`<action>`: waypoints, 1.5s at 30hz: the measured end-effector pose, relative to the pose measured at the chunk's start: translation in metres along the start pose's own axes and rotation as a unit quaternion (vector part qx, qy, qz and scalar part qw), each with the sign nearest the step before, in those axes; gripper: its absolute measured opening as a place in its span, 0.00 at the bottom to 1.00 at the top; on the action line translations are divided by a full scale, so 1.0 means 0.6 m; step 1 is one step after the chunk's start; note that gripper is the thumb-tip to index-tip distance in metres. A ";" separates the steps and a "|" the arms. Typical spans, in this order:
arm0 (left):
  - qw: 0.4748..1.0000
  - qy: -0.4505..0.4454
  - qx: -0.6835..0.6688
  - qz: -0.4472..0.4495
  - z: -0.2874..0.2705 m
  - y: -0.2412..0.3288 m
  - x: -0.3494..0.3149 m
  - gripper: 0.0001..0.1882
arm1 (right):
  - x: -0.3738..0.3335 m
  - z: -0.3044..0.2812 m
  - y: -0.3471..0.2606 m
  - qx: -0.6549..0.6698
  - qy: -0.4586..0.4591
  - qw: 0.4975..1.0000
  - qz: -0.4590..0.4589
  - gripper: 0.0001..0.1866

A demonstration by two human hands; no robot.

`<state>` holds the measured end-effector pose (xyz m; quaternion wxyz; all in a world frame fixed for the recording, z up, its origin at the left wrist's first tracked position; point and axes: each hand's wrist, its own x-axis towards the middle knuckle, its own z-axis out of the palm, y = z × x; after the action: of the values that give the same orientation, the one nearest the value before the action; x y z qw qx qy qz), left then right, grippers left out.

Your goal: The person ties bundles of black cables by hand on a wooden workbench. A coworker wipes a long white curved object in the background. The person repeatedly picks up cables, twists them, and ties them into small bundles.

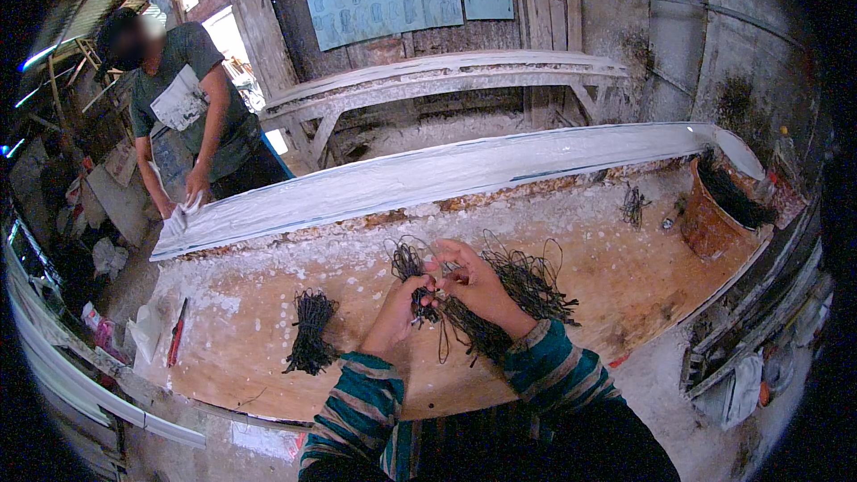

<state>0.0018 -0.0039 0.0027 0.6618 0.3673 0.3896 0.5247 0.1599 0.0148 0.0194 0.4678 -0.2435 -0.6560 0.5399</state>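
Observation:
In front of me, my left hand (396,314) is closed around a small bundle of thin black looped cords (408,259), whose loops stick out above the fingers. My right hand (482,284) meets it from the right, its thumb and fingertips pinched at the bundle; what exactly they grip there is too small to see clearly. A loose pile of black cords (533,284) spreads on the wooden table (241,348) behind and beneath my right hand. Left of my left hand, apart from it, lies a gathered bundle of black cords (311,332).
At the table's left end lie a red-handled tool (178,335) and a white cone-shaped piece (145,335). A rusty-brown bucket (710,219) of black strands stands far right, near a small cord bundle (634,206). Across a long white-covered board (402,177), a co-worker (192,98) handles white material.

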 end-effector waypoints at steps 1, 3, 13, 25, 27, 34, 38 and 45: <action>1.000 0.002 -0.015 0.001 0.002 0.001 -0.001 0.09 | 0.000 0.000 0.000 -0.014 -0.002 1.000 0.000 0.28; 0.999 -0.003 -0.036 0.000 0.002 0.000 0.000 0.09 | -0.002 0.004 -0.003 0.009 0.006 1.000 0.014 0.25; 0.997 -0.027 -0.077 0.011 -0.011 -0.009 0.009 0.09 | 0.000 -0.003 0.041 -0.006 -0.017 1.000 0.015 0.12; 0.983 0.022 -0.183 0.015 0.007 -0.008 0.008 0.15 | -0.010 0.014 0.002 -0.181 0.028 0.981 -0.057 0.06; 0.978 0.024 -0.208 0.016 0.014 -0.002 0.001 0.17 | -0.012 0.017 -0.004 -0.193 0.015 0.980 -0.046 0.05; 0.957 -0.057 -0.279 0.050 -0.003 -0.011 0.011 0.17 | -0.017 0.024 0.005 -0.212 0.002 0.977 -0.028 0.05; 0.958 -0.068 -0.269 0.070 0.000 -0.009 0.007 0.16 | -0.014 0.022 0.001 -0.204 -0.019 0.979 -0.003 0.06; 0.954 -0.046 -0.274 0.108 -0.017 0.002 0.008 0.11 | -0.004 -0.025 -0.034 -0.383 0.053 0.921 -0.049 0.07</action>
<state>-0.0071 0.0020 -0.0012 0.6932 0.2352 0.1580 0.6627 0.1779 0.0136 0.0374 0.3990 -0.4001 -0.7978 0.2102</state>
